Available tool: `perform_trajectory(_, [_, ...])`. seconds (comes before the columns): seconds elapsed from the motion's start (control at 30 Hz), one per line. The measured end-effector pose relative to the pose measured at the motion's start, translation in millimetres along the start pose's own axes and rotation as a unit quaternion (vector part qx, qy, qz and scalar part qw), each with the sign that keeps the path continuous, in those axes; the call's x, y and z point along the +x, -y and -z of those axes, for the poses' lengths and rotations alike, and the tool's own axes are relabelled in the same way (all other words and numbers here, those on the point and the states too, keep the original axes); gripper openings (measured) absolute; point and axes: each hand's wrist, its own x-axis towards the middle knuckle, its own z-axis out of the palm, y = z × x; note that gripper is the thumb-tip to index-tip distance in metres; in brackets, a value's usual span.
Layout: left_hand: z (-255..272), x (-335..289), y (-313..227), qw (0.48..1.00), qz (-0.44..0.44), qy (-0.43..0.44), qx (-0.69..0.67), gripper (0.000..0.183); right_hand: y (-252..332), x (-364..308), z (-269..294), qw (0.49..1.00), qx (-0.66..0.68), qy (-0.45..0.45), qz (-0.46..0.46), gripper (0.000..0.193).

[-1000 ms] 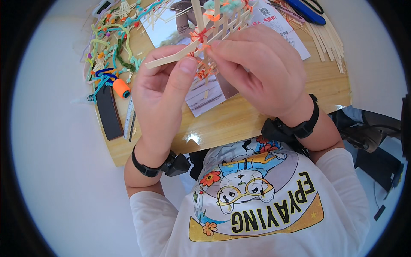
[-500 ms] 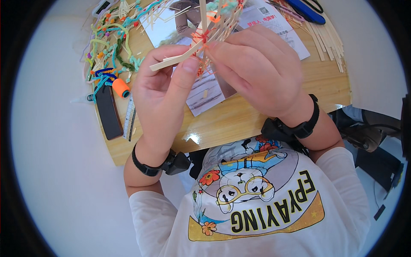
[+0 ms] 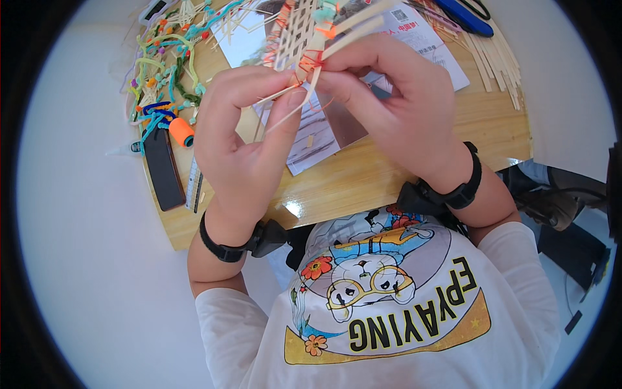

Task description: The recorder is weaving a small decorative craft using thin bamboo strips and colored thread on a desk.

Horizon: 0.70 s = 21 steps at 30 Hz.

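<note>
Woven bamboo-strip lattice (image 3: 299,32): light, springy, likely fragile; both hands, left (image 3: 243,139) and right (image 3: 395,107), pinch its red-thread-bound lower edge between them.

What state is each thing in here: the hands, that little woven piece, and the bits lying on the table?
Left hand: closed, pinching thin strips.
Right hand: closed on the woven piece.
Woven piece: held up off the table, unfinished, loose strips sticking out, orange thread tied around it.
Orange spool: lying on its side.
Loose strips: lying flat in a bundle.
Paper sheets: flat, partly covered by hands.
</note>
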Motion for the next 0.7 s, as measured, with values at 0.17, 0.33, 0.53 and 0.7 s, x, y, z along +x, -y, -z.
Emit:
perform_trajectory(0.17, [4.5,6.5,8.6,0.981,-0.140,-0.003,0.136,0.025,-6.1,1.4,-1.0,0.878,0.381,0.039,-0.287,0.020])
perform_trajectory(0.33, [15.5,14.6,9.2,0.917,-0.252,-0.010,0.308,0.030,-7.9,-0.8,-3.2,0.843,0.457,0.066,-0.275,0.033])
perform_trajectory(0.53, [18.0,9.7,-2.9,0.880,-0.265,0.022,0.394,0.027,1.9,5.7,1.9,0.828,0.442,0.057,-0.339,0.026])
perform_trajectory(0.7, [18.2,17.4,-8.4,0.911,-0.226,0.078,0.336,0.026,-9.1,4.6,1.2,0.862,0.406,0.048,-0.300,0.024])
